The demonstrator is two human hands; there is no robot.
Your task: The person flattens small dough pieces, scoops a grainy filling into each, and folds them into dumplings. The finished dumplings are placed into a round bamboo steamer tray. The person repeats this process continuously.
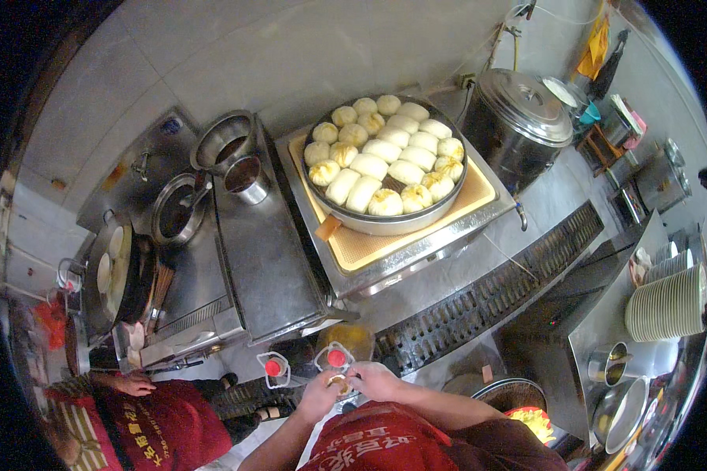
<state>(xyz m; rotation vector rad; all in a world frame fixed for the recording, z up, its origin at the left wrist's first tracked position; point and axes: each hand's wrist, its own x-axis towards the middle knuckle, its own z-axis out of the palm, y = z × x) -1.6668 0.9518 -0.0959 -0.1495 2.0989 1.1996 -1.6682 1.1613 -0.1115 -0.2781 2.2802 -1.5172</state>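
Low in the picture, close to my apron, my two hands meet at a small round item with a pale rim and a brownish middle. It is too small to tell exactly what it is. My left hand grips it from one side, and the fingers of my right hand close on its other side. Just past my fingers stand two plastic jugs with red caps, one beyond my hands and the other to the left. Farther ahead, a round steamer tray holds several steamed buns.
A steel worktop carries a metal pot. At left are a griddle pan and a co-worker in a red apron. A large lidded pot stands at back right. Stacked plates rise at right; a floor drain grate crosses between.
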